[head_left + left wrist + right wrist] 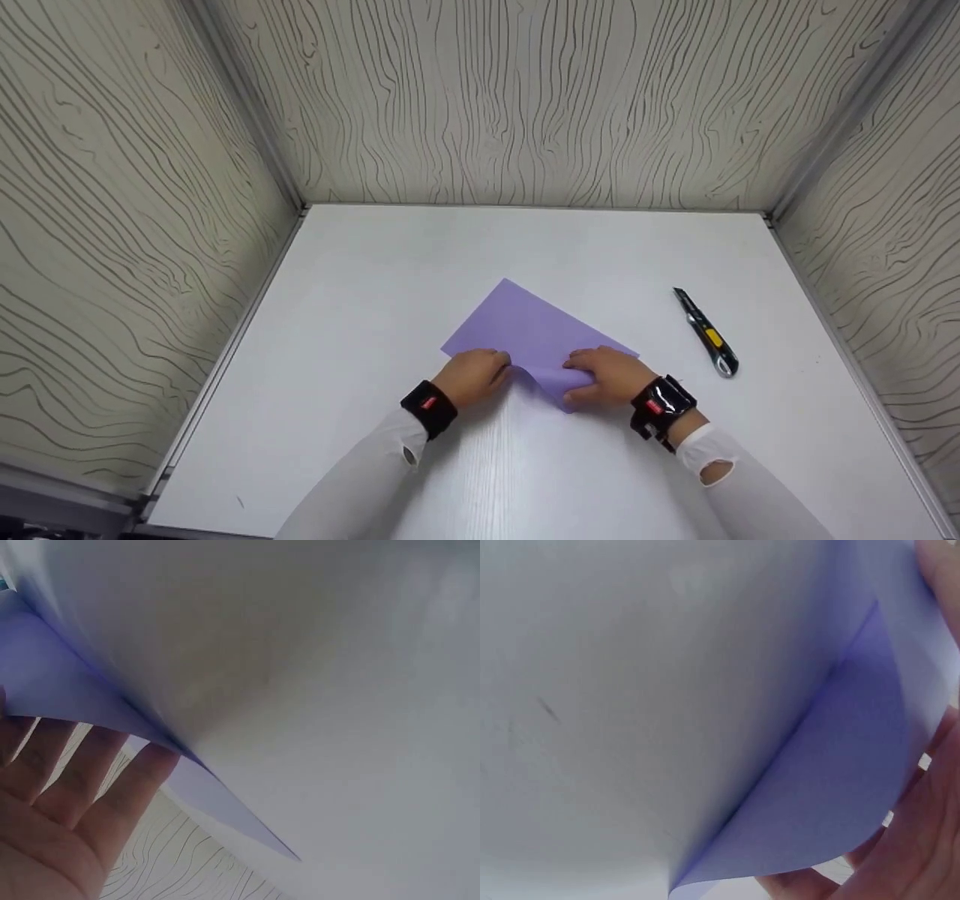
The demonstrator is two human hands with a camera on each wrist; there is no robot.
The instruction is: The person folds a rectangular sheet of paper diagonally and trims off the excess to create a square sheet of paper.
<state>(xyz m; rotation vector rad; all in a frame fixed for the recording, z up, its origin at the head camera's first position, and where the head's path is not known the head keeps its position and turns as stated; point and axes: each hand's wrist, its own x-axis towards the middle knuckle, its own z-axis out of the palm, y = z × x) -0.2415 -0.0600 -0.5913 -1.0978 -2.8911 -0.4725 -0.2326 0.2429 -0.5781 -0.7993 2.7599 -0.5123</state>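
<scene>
White table (375,262), purple paper (517,319) (edge curled), left hand (472,376) pinching it, right hand (613,376) too

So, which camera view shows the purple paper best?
The head view, because it shows most of the purple paper, including its far corner. The left wrist view shows only part, narrowing to a point; the right, only a curved part.
</scene>
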